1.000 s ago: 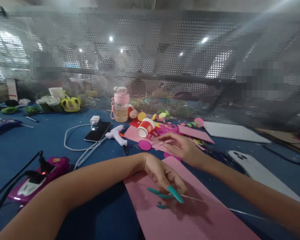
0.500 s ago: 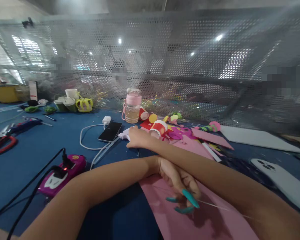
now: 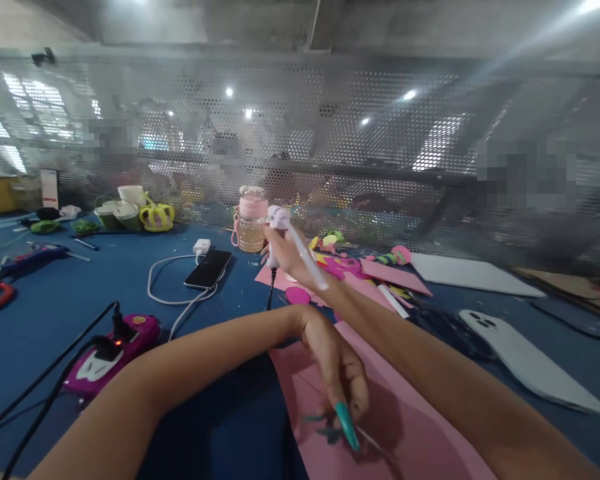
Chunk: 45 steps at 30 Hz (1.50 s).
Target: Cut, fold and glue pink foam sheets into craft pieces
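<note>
Half a second ago the right hand (image 3: 286, 257) lay on the white glue gun (image 3: 286, 235) down on the surface (image 3: 55, 293); now it has lifted the gun clear and holds it up in a closed grip, its black cord (image 3: 271, 288) hanging straight down below the fist. The right forearm crosses over the left wrist. The left hand (image 3: 339, 373) has stayed low, fingers curled narrow and pressed onto the pink sheet (image 3: 420, 433), pinching a thin wire or stick (image 3: 375, 443) against it; what exactly that thin piece is cannot be told through the blur.

Just behind the right hand stands a pink-lidded bottle (image 3: 251, 219), and to its right lie scattered paper cutouts (image 3: 360, 267) in pink, yellow and red. Left of the right hand a black phone (image 3: 209, 269) rests with a white charger cable (image 3: 165, 283). Further left of the left arm sits a purple power strip (image 3: 113, 353). Right of both arms a white phone case (image 3: 520, 360) lies flat.
</note>
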{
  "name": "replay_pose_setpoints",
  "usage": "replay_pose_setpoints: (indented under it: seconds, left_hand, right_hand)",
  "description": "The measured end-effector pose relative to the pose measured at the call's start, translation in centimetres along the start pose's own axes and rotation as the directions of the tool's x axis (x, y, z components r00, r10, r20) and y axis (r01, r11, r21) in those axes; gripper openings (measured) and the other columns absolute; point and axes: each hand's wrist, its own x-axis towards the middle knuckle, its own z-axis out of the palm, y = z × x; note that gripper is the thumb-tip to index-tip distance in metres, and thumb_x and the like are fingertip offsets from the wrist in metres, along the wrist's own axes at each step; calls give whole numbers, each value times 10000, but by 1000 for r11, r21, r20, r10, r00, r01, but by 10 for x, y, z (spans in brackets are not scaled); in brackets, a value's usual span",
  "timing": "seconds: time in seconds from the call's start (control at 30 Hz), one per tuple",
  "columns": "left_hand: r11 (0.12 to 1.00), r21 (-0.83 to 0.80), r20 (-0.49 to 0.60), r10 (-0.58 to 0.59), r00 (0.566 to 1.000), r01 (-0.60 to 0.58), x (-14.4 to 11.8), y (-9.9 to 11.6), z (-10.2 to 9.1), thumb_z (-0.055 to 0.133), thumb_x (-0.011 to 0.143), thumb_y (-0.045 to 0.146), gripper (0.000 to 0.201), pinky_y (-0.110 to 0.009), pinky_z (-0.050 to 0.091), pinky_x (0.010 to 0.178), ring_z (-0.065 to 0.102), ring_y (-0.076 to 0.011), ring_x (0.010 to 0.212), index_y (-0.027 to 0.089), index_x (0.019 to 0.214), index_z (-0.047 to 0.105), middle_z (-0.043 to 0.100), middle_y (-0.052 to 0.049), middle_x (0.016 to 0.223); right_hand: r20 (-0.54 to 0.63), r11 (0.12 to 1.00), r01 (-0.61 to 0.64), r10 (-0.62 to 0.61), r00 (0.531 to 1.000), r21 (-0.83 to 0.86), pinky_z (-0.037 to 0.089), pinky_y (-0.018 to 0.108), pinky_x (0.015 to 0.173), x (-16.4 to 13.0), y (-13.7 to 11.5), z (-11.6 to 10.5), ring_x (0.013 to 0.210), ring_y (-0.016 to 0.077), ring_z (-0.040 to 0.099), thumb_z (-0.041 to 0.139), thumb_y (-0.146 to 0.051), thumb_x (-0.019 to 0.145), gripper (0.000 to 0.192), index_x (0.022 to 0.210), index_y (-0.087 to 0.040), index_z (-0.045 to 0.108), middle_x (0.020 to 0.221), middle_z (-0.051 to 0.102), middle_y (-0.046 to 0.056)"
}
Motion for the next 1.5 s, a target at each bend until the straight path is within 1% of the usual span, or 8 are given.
replay_pose_setpoints:
  seconds: [0.13,0.3,0.6,0.67,0.87,0.97,1.13,1.5]
  left_hand:
    - [995,13,73,-95,993,94,23,0,-4,634,681,255,154,-330,528,686,661,-243,717,119,720,695,694,-64,711]
    - [975,221,-140,23,990,9,37,-1,5,663,610,183,60,-258,514,493,652,-219,539,123,609,660,666,-28,558]
    - [979,177,-689,197,697,-102,5,77,53,579,676,29,103,-270,491,663,641,-155,622,132,682,585,652,-15,651]
    - [942,212,-750,327,575,-259,-3,73,48,620,688,101,61,-274,500,654,640,-153,635,129,716,573,658,-24,659]
    - [669,470,-841,537,-62,-576,-35,54,25,542,774,154,40,-161,469,475,573,-67,486,129,748,558,602,33,590]
    - [714,392,-879,477,-6,-581,-60,39,18,625,704,174,94,-132,423,386,529,-59,399,104,745,578,588,32,529]
    - [856,110,-912,289,292,-505,-80,-4,3,742,564,273,267,-187,449,395,540,-108,353,90,624,557,593,-4,446]
    - [866,-60,-927,136,349,-497,-64,-29,-24,755,547,282,294,-308,487,629,581,-144,440,111,578,518,584,-5,428]
  right_hand:
    - [-153,919,-155,222,963,362,459,259,479,10,4,-35,459,114,513,294,-339,792,236,703,-179,443,557,505,-5]
    - [-189,525,-57,402,896,849,463,195,596,19,-9,-105,524,54,517,296,-265,842,200,716,-189,432,612,499,-41]
    - [161,375,-358,464,871,855,272,62,466,-30,-1,-192,430,-69,325,168,-283,849,424,680,-56,484,635,415,-102]
    - [223,341,-420,489,843,841,251,45,448,-50,12,-196,432,-65,316,174,-285,844,421,668,-59,483,624,396,-98]
    - [294,347,-547,568,769,762,189,85,338,-95,53,-201,367,-5,212,240,-361,854,437,603,-117,502,562,399,-56]
    - [348,399,-630,581,735,666,129,145,289,-108,62,-204,342,27,151,239,-366,837,466,535,-138,511,516,375,-41]
    - [444,434,-677,525,726,594,134,184,274,-126,74,-207,325,48,152,323,-401,773,407,506,-165,520,499,361,-32]
    - [548,394,-735,493,676,552,224,195,233,-145,103,-213,252,71,219,413,-500,665,367,556,-183,565,395,386,-24]
